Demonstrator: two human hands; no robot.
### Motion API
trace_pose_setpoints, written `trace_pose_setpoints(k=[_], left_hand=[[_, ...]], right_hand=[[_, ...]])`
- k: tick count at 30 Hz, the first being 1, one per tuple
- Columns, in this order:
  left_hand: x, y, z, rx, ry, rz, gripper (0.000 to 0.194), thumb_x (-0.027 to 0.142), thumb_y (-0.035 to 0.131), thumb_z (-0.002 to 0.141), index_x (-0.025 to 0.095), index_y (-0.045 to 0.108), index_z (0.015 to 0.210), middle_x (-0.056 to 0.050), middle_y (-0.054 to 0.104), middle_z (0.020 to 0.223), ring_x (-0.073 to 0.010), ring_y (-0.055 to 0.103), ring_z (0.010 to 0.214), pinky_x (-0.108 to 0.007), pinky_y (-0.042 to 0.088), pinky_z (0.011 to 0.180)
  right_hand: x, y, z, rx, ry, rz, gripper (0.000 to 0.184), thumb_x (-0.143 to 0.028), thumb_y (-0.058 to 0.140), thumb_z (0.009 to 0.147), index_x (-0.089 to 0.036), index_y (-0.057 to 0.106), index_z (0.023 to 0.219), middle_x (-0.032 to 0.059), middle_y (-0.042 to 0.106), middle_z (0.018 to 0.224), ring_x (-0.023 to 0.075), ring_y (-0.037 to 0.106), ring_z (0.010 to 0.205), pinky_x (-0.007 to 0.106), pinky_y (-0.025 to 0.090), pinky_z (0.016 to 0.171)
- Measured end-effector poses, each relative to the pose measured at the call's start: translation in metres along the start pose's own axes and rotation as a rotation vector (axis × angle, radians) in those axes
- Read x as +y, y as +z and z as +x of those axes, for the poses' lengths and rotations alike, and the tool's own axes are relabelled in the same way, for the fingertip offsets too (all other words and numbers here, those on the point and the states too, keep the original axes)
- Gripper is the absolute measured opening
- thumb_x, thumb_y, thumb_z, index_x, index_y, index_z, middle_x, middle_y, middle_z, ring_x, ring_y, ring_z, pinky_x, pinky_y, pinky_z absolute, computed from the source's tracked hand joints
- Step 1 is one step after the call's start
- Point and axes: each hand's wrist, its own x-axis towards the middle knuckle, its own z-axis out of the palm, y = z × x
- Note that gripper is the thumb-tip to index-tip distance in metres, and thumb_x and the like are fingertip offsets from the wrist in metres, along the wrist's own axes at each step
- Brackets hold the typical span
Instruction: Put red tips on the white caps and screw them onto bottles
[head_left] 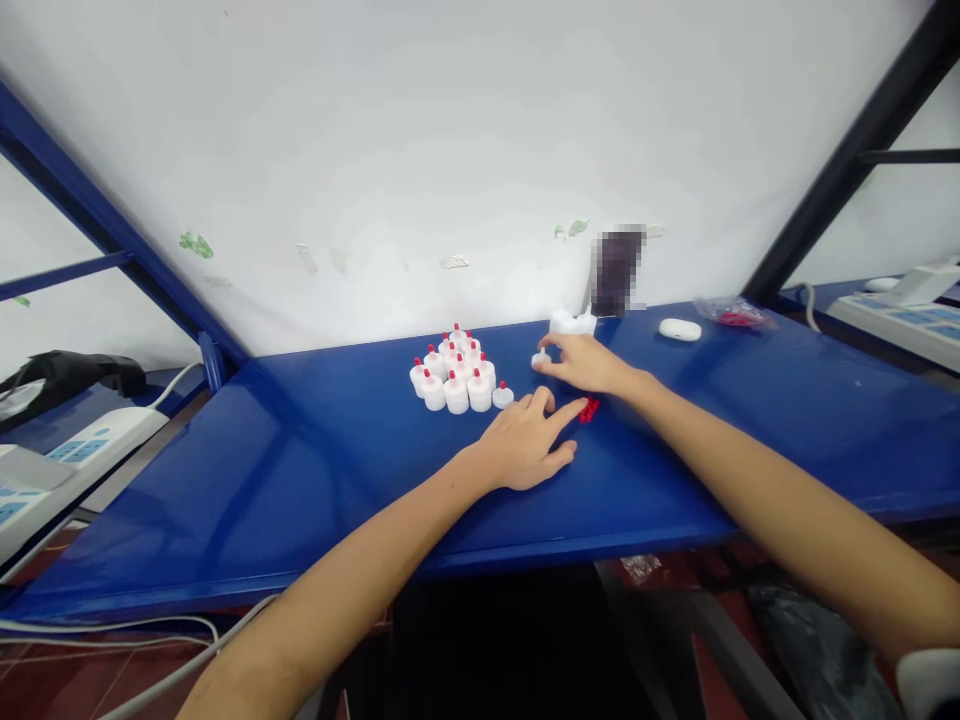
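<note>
My right hand (585, 362) pinches a white nozzle lid (538, 361) between thumb and fingertips, low over the blue table. My left hand (529, 440) lies palm down with fingers apart, its index fingertip at a small pile of red tip caps (591, 410). Just beyond the left knuckles sits a loose white lid with a red tip (502, 396). To the left of it, several white bottles with red tips (457, 393) stand upright in a tight group. Behind my right hand are more white nozzle parts (572, 322), partly hidden by the fingers.
The blue table (315, 460) meets a white wall. A dark, pixelated object (617, 272) leans there. To the right lie a white rounded case (680, 329) and a clear bag with red pieces (735, 315). Blue frame bars and power strips (90, 450) flank the table.
</note>
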Motion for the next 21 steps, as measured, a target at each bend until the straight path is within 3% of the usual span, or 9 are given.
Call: trace_pose_setpoints(k=[6,10,13,17,21], left_hand=[[0.001,0.001,0.000,0.000,-0.005,-0.009,0.051,0.040,0.045,0.097,0.020,0.045,0.143,-0.010,0.048,0.111,-0.0237,0.055,0.092,-0.038,0.050,0.084],[-0.002,0.001,-0.002,0.031,-0.015,-0.063,0.046,0.041,0.048,0.097,0.018,0.052,0.137,-0.010,0.049,0.112,-0.0229,0.057,0.091,-0.039,0.051,0.084],[-0.009,0.004,-0.004,0.066,-0.023,-0.154,0.039,0.038,0.048,0.098,0.018,0.057,0.130,-0.009,0.053,0.112,-0.0202,0.059,0.088,-0.038,0.051,0.086],[-0.017,0.005,-0.007,0.128,-0.006,-0.220,0.026,0.028,0.049,0.098,0.019,0.063,0.117,-0.008,0.058,0.110,-0.0180,0.060,0.088,-0.034,0.050,0.085],[-0.017,-0.001,-0.010,0.112,0.047,-0.197,0.020,0.021,0.048,0.096,0.017,0.066,0.105,-0.007,0.062,0.105,-0.0165,0.061,0.082,-0.029,0.050,0.076]], right_hand=[[0.001,0.002,0.000,-0.020,-0.015,-0.033,0.034,-0.043,0.057,0.089,-0.016,0.067,0.109,0.0020,0.063,0.065,0.0179,0.057,0.062,0.028,0.038,0.061],[0.003,0.002,-0.001,-0.012,0.020,-0.112,0.045,-0.047,0.060,0.087,-0.018,0.063,0.121,0.0054,0.068,0.078,0.0207,0.060,0.069,0.028,0.037,0.061],[0.003,0.000,-0.002,-0.057,-0.004,-0.124,0.039,-0.044,0.058,0.088,-0.016,0.066,0.114,0.0078,0.070,0.084,0.0210,0.061,0.072,0.029,0.038,0.062],[-0.005,-0.002,-0.005,0.043,-0.064,-0.082,0.027,-0.035,0.059,0.086,-0.015,0.064,0.103,0.0105,0.069,0.094,0.0219,0.062,0.080,0.030,0.041,0.068],[-0.019,-0.002,-0.010,0.066,-0.120,0.063,0.028,-0.025,0.058,0.082,-0.018,0.056,0.110,0.0046,0.068,0.086,0.0189,0.060,0.070,0.029,0.042,0.065]])
